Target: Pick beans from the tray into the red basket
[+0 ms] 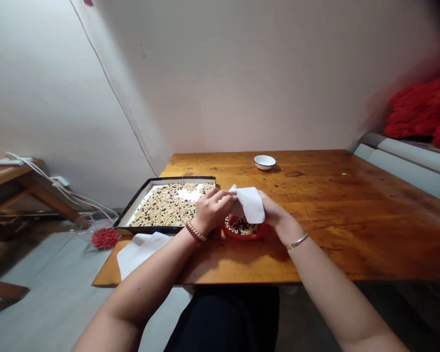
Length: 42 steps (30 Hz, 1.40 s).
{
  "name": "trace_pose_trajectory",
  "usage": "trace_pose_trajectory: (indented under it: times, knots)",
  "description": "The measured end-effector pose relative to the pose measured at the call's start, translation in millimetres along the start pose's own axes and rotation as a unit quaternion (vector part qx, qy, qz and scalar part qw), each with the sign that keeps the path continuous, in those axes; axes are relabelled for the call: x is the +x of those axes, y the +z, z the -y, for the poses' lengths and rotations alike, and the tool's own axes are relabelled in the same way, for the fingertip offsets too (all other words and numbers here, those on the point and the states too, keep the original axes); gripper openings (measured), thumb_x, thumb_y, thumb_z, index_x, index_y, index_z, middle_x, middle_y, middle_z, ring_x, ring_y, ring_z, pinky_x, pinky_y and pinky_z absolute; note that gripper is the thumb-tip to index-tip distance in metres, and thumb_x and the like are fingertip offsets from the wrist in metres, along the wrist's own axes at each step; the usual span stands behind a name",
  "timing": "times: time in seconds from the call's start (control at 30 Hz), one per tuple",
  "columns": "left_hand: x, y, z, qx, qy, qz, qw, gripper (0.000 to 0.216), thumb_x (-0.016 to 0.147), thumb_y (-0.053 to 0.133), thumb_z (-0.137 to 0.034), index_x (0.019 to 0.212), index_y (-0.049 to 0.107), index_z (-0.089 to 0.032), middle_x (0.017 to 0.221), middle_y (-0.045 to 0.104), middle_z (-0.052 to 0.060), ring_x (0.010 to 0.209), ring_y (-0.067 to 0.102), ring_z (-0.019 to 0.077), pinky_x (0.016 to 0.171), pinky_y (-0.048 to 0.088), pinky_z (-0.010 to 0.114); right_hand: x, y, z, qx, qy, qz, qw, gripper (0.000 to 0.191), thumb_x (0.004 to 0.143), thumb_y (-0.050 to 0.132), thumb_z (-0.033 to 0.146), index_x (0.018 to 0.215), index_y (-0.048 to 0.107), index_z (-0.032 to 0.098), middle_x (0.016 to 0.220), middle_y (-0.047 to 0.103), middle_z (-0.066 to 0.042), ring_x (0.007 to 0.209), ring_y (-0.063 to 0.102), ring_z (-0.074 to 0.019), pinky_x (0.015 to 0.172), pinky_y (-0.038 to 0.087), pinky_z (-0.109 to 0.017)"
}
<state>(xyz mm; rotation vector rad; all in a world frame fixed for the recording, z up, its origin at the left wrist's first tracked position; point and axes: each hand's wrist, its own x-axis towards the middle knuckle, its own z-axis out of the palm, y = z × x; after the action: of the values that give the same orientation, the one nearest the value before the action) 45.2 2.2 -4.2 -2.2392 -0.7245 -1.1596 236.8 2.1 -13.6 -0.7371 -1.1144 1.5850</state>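
My left hand [213, 209] is closed in a pinch at the upper left edge of a small white cloth [252, 206]. Behind the cloth's right side is my right hand [273, 211], its fingers mostly hidden and seemingly closed on it. The cloth hangs just over a red bowl [241, 237] of mixed pale and dark beans [242, 227]. To the left, a shallow black-edged tray [146, 229] bears many more such beans spread over a white base. A second white cloth [141, 253] lies partly under my left forearm at the table's front edge.
A small white dish [265, 162] stands toward the back of the wooden table [337, 220]. A clear bag with red contents [105, 238] is beside the table's left edge. Red bundles [425, 110] are piled at the far right. White cables [77, 195] hang at left.
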Motion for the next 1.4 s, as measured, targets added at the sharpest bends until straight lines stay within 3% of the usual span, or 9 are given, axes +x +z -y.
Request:
trace_pose_trajectory:
  times: [0.17, 0.37, 0.47, 0.6, 0.8, 0.93, 1.1, 1.3, 1.4]
  knots:
    - [-2, 1, 1, 0.009, 0.010, 0.053, 0.999, 0.024, 0.100, 0.057, -0.020, 0.078, 0.064, -0.021, 0.082, 0.072, 0.002, 0.077, 0.058, 0.0156, 0.071, 0.048, 0.030, -3, 2, 2, -0.070, -0.002, -0.022, 0.997, 0.025, 0.061, 0.086, 0.026, 0.083, 0.078, 0.015, 0.085, 0.077, -0.006, 0.073, 0.065, -0.0189, 0.069, 0.053, -0.031]
    - [-4, 0, 3, 0.024, 0.009, 0.078, 0.997, 0.025, 0.102, 0.054, -0.020, 0.078, 0.062, -0.021, 0.074, 0.066, 0.001, 0.074, 0.055, 0.0168, 0.065, 0.044, 0.030, 1, 2, -7, -0.138, -0.022, -0.006, 0.990, 0.019, 0.064, 0.079, 0.027, 0.077, 0.073, 0.016, 0.079, 0.073, -0.001, 0.069, 0.058, -0.0151, 0.070, 0.050, -0.029]
    - [-1, -4, 2, 0.054, -0.015, 0.111, 0.992, 0.018, 0.097, 0.061, -0.023, 0.079, 0.062, -0.021, 0.076, 0.066, 0.002, 0.078, 0.056, 0.0195, 0.061, 0.042, 0.031, 0, 1, -12, -0.245, -0.035, -0.001, 0.969, 0.013, 0.068, 0.073, 0.028, 0.073, 0.071, 0.016, 0.073, 0.071, 0.000, 0.065, 0.055, -0.0144, 0.065, 0.047, -0.028]
    - [4, -10, 3, 0.061, -0.057, 0.213, 0.973, 0.007, 0.092, 0.071, -0.026, 0.091, 0.065, -0.022, 0.087, 0.069, 0.005, 0.088, 0.059, 0.0224, 0.060, 0.045, 0.033, -6, 1, -14, -0.409, -0.065, -0.009, 0.910, 0.009, 0.069, 0.063, 0.020, 0.060, 0.064, 0.018, 0.065, 0.069, -0.003, 0.060, 0.055, -0.0157, 0.054, 0.037, -0.025]
    - [4, -9, 5, 0.040, -0.075, 0.244, 0.966, 0.014, 0.091, 0.074, -0.032, 0.099, 0.067, -0.022, 0.091, 0.069, 0.006, 0.093, 0.059, 0.0232, 0.061, 0.046, 0.031, -8, 2, -13, -0.442, -0.089, -0.018, 0.892, 0.010, 0.069, 0.061, 0.018, 0.059, 0.063, 0.018, 0.062, 0.069, -0.004, 0.056, 0.055, -0.0153, 0.051, 0.037, -0.024]
    - [3, -8, 7, 0.032, -0.076, 0.234, 0.969, 0.020, 0.090, 0.075, -0.039, 0.097, 0.067, -0.022, 0.092, 0.070, 0.006, 0.093, 0.060, 0.0231, 0.063, 0.046, 0.031, -6, -2, -11, -0.460, -0.111, -0.029, 0.881, 0.010, 0.072, 0.063, 0.021, 0.068, 0.071, 0.017, 0.072, 0.076, -0.007, 0.062, 0.063, -0.0191, 0.058, 0.045, -0.027]
    - [3, -9, 14, 0.057, -0.134, 0.236, 0.961, 0.018, 0.093, 0.070, -0.039, 0.098, 0.067, -0.022, 0.095, 0.072, 0.007, 0.092, 0.061, 0.0240, 0.068, 0.046, 0.032, -3, -6, -6, -0.417, -0.115, -0.070, 0.899, 0.017, 0.068, 0.074, 0.029, 0.077, 0.080, 0.016, 0.084, 0.081, -0.009, 0.076, 0.073, -0.0282, 0.068, 0.055, -0.034]
    - [-8, -16, 47, 0.138, -0.276, 0.373, 0.875, 0.014, 0.093, 0.064, -0.022, 0.102, 0.074, -0.017, 0.096, 0.075, 0.015, 0.097, 0.064, 0.0314, 0.077, 0.047, 0.038, 1, -5, -11, -0.256, -0.088, -0.127, 0.954, 0.025, 0.060, 0.085, 0.033, 0.076, 0.080, 0.016, 0.085, 0.081, -0.011, 0.080, 0.075, -0.0322, 0.071, 0.060, -0.039]
    - [-13, -21, 68, 0.145, -0.312, 0.393, 0.853, 0.019, 0.093, 0.061, -0.020, 0.104, 0.077, -0.018, 0.101, 0.076, 0.015, 0.100, 0.064, 0.0323, 0.080, 0.047, 0.039, 1, 1, -11, -0.155, -0.038, -0.125, 0.979, 0.034, 0.062, 0.087, 0.042, 0.083, 0.080, 0.017, 0.089, 0.081, -0.012, 0.079, 0.075, -0.0305, 0.068, 0.061, -0.039]
